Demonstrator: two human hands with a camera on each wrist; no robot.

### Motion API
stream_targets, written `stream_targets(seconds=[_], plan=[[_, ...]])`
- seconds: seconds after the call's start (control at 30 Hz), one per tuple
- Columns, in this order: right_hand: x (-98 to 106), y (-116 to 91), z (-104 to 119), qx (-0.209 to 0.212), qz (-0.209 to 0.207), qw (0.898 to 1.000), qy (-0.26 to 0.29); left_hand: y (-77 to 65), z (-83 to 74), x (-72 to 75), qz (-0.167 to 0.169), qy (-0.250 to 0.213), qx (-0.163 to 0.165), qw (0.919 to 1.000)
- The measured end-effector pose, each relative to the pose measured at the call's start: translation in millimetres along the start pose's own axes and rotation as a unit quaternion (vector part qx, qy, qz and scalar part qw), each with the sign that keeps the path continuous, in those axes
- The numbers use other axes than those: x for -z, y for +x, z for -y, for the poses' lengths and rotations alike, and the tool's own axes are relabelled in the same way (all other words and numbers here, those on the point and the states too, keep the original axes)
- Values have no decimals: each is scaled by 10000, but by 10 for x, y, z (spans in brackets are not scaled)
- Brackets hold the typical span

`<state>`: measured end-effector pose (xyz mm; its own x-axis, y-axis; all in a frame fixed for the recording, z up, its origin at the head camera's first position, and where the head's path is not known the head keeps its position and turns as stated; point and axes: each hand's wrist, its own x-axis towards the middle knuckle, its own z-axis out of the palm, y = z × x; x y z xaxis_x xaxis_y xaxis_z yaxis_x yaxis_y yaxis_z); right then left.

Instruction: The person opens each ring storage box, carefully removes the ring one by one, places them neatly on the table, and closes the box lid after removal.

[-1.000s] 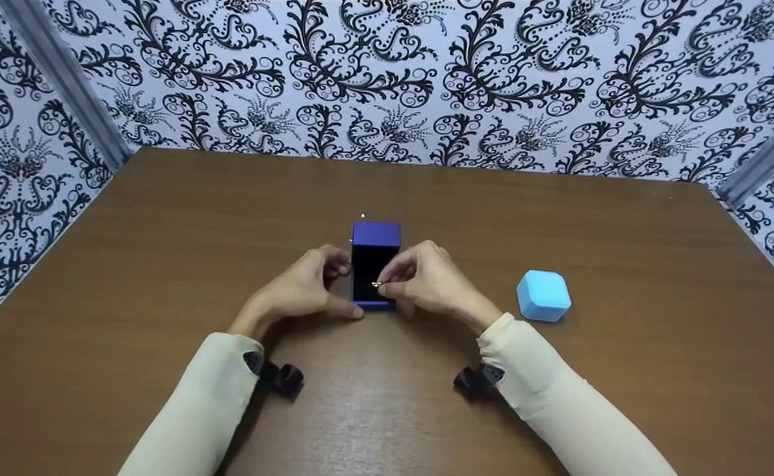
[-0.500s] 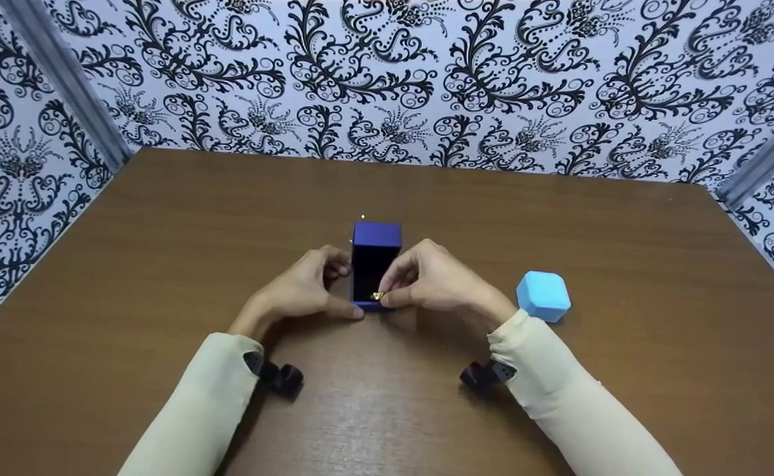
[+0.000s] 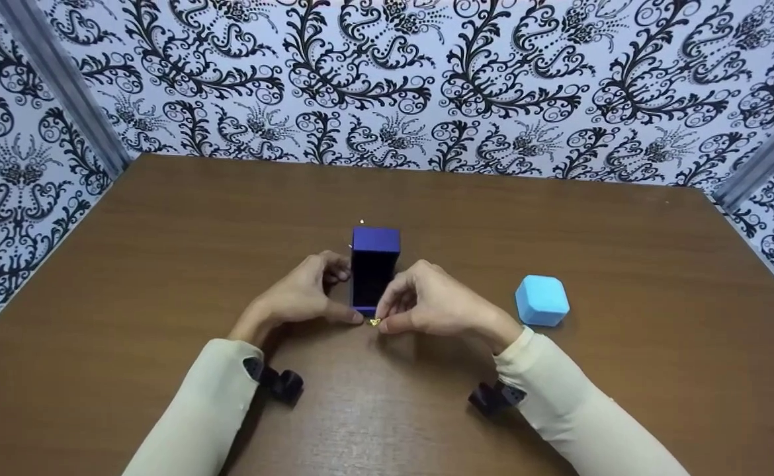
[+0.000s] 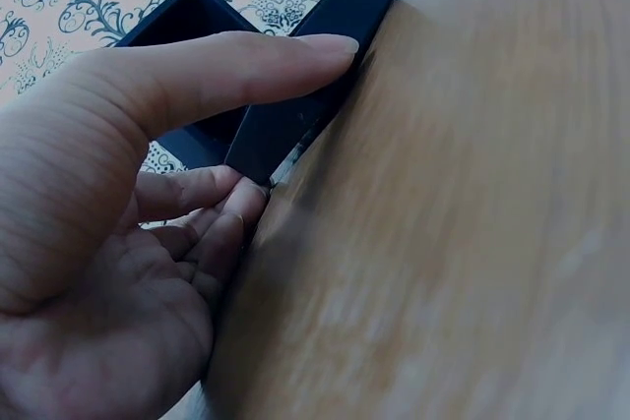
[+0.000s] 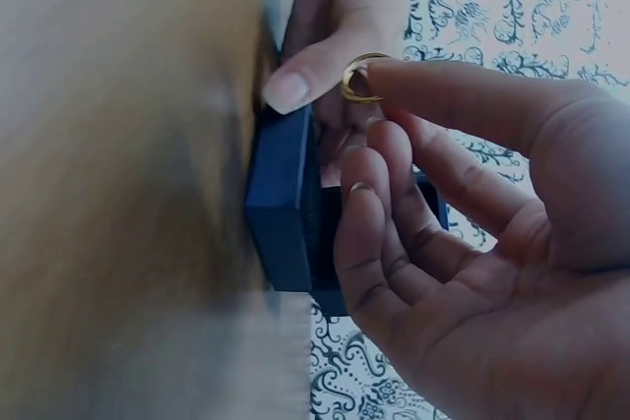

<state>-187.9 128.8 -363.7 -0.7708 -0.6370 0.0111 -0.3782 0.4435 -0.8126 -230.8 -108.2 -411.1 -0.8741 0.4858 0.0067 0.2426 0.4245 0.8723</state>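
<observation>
On a wooden table (image 3: 559, 228), a person's right hand (image 3: 438, 301) is pinching a gold ring (image 3: 375, 322) just in front of a box (image 5: 279, 169), while the left hand (image 3: 302, 291) is gripping the box's near left corner — apparently bracing it against sliding. The lid (image 3: 376, 240) is standing open at the back, probably leaving the near side easiest to reach. A blue cube (image 3: 542, 301) is sitting close to the right sleeve (image 3: 565, 390) — likely the one thing to bump. The table's far edge is running well behind; room is opening between the forearms.

Left hand (image 3: 302, 289) with thumb (image 4: 251, 71) extended, right hand (image 3: 436, 301) pinching, both forearms (image 3: 192, 403) angled inward
</observation>
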Motion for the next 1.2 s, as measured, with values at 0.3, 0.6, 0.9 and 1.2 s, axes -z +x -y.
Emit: stream_targets(seconds=[0.3, 0.6, 0.9, 1.2], plan=[[-91, -114, -112, 22, -99, 9999, 83, -8, 9, -13, 4, -53, 59, 10000], [-134, -138, -178, -34, -116, 9999, 19, -4, 19, -20, -46, 38, 3, 10000], [-129, -162, -207, -98, -12, 9998, -164, 3, 17, -34, 23, -33, 71, 10000], [-129, -159, -231, -339, 51, 9994, -83, -3, 19, -16, -27, -17, 105, 9999]])
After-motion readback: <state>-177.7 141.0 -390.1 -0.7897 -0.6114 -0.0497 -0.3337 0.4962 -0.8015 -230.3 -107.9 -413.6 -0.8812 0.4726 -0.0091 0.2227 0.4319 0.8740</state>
